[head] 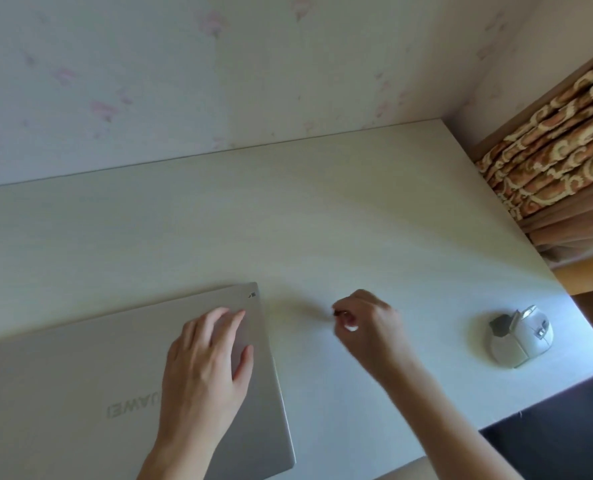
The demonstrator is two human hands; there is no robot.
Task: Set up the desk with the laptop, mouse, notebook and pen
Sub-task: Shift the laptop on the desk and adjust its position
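One closed laptop (132, 386) lies flat at the desk (323, 220) near-left, long axis running left to right, logo upside down to the wearer. Left hand (205, 368) rests spread on its lid near the far right corner. Right hand (364, 323) sits just right of the laptop, fingers curled, pinching something small, dark and blurred. One white mouse (520, 337) lies well right, near the desk edge.

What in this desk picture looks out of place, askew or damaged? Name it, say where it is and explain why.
The mouse near the desk's right edge looks odd: its shell seems to be apart, with inner parts showing. The closed laptop lies askew to the desk's back edge, under the left hand. The right hand pinches something small and blurred.
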